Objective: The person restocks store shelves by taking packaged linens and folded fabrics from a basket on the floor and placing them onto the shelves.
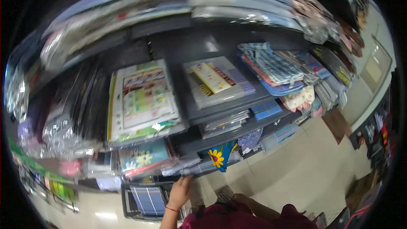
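My left hand (180,191), with a red string at the wrist, is at the bottom centre, beside the right edge of a black basket (125,203). A folded blue checked cloth (147,200) lies in that basket. Its fingers point up toward the lowest shelf; whether they touch or hold anything is unclear. My right hand (241,198) is low, close to the maroon clothing at my body, blurred and partly hidden. Above the hands, a blue cloth with a yellow flower (216,157) hangs over a shelf edge.
Dark shelves (178,51) carry packaged white-and-green items (146,101), a pack with a yellow label (214,78), and folded checked clothes (275,65). Plastic-wrapped garments (241,2) lie along the top. Tiled floor (271,169) shows at the right, with boxes (360,188) near the edge.
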`<state>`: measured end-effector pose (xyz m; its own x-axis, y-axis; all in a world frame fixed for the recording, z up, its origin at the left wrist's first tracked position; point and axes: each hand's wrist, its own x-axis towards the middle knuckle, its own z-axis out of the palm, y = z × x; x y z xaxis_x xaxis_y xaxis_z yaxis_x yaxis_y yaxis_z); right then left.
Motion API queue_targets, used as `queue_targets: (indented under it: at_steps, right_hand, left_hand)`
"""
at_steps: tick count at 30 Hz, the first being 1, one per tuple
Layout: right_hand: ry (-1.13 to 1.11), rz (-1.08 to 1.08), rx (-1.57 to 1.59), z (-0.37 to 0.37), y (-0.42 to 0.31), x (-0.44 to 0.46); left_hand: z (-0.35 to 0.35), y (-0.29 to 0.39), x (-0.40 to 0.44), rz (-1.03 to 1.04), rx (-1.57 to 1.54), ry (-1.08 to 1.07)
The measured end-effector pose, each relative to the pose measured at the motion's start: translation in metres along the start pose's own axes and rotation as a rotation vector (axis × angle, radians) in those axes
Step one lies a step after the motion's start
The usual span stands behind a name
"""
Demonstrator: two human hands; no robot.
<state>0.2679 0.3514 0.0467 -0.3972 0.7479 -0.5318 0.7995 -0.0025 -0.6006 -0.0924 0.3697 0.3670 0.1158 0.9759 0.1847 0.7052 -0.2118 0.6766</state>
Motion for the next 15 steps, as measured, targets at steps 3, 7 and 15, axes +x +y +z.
queue_targets:
  at_steps: [3,7,15]
  right_hand:
    - [-0.238,-0.052,-0.253,-0.027,-0.007,0.015]
    - [-0.273,-0.260,0.044,-0.092,-0.029,0.048]
    - [0.796,-0.692,0.309,-0.385,-0.213,-0.011]
  left_hand:
    - [0.023,0.038,0.035,0.042,0.034,-0.070]
    - [0.049,0.066,0.064,0.072,-0.118,-0.140]
    - [0.014,0.102,0.150,0.050,-0.051,0.340]
